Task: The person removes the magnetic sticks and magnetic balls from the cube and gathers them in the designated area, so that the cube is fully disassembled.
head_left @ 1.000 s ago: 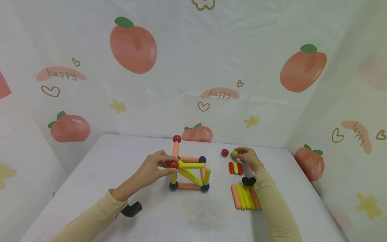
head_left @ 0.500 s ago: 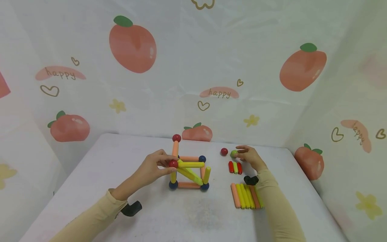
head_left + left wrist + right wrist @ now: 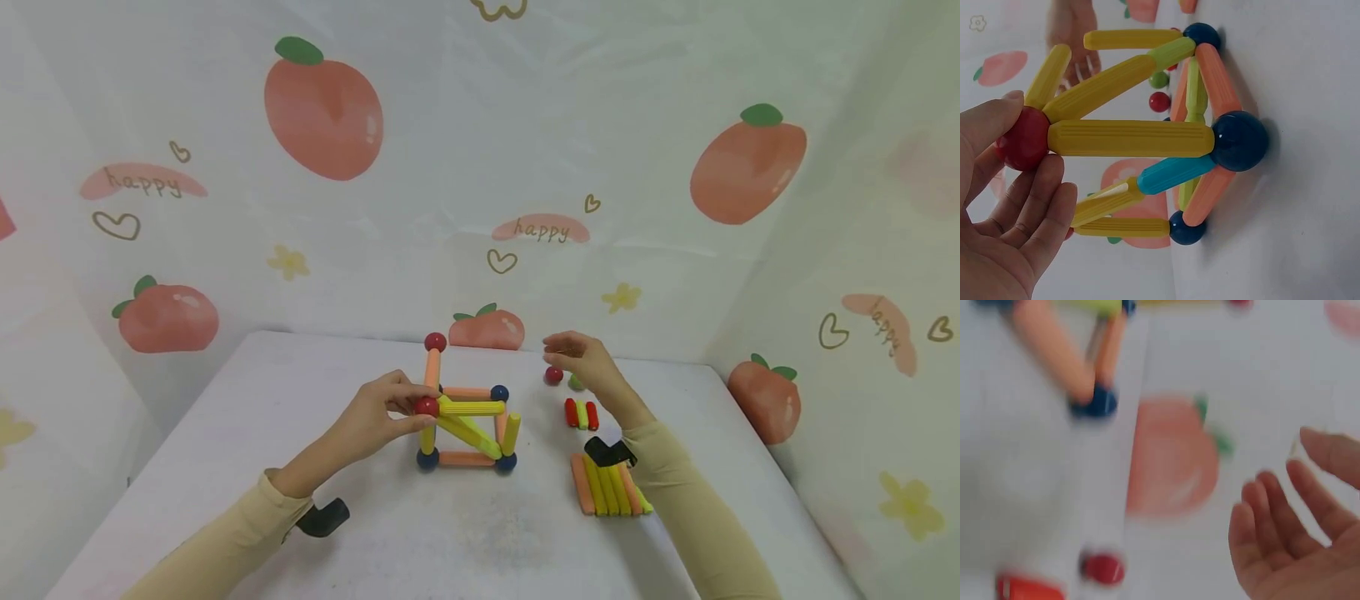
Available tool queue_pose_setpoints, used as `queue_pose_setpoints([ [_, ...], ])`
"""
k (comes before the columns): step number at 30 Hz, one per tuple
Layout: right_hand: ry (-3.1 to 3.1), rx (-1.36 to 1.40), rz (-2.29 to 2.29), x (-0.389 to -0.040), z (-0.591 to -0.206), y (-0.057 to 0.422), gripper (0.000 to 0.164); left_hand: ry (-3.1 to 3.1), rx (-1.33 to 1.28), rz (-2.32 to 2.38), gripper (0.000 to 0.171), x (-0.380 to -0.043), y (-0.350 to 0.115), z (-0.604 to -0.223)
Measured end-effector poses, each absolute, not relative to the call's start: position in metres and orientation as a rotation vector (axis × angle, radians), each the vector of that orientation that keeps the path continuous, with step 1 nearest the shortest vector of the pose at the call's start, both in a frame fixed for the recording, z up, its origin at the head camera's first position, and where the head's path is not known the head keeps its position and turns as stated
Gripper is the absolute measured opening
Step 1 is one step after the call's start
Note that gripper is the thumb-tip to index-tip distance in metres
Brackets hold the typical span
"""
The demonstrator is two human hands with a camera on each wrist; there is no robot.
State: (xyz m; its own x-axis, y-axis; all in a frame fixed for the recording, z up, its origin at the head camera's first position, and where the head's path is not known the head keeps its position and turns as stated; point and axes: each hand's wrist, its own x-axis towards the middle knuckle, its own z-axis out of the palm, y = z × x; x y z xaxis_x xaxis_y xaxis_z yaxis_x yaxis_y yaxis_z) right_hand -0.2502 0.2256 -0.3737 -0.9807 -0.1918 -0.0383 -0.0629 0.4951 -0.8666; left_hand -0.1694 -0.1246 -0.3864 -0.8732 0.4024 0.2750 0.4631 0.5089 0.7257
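Note:
My left hand (image 3: 390,408) pinches a red ball (image 3: 1022,139) between thumb and fingers at the near upper corner of a magnetic stick-and-ball frame. Yellow sticks (image 3: 1132,138) run from that ball; one reaches a dark blue ball (image 3: 1240,141) at the base. Orange sticks (image 3: 467,459) and dark blue balls form the base, and another red ball (image 3: 435,342) tops the far left post. My right hand (image 3: 588,362) holds nothing, its fingers loosely bent, above a loose red ball (image 3: 553,375) and a partly covered green ball (image 3: 576,382).
Short red and green sticks (image 3: 582,414) lie right of the frame. Nearer, a row of longer orange and yellow sticks (image 3: 607,487) lies partly under the right wrist's black camera mount (image 3: 609,452). A patterned cloth wall (image 3: 637,167) rises behind the white table (image 3: 360,533).
My right hand has left the green ball, moving up and left over the red ball; the green ball stays on the table. My left hand keeps its hold on the frame's red ball.

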Motion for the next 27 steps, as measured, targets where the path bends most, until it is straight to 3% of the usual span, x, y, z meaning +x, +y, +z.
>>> queue_pose_setpoints([
  [8,2.582,-0.856,-1.28,-0.209,-0.361,0.159,0.027,-2.667,-0.762,-1.304,0.036,-0.17,-0.125,-0.388],
  [18,2.757,-1.034,-1.033,-0.19,-0.359,0.112,0.023,-2.648,-0.785,-1.335,0.037,-0.17,-0.126,-0.39],
  [27,2.741,-0.993,-1.039,-0.19,-0.36,0.102,0.023,-2.652,-0.774,-1.329,0.037,-0.17,-0.126,-0.39],
])
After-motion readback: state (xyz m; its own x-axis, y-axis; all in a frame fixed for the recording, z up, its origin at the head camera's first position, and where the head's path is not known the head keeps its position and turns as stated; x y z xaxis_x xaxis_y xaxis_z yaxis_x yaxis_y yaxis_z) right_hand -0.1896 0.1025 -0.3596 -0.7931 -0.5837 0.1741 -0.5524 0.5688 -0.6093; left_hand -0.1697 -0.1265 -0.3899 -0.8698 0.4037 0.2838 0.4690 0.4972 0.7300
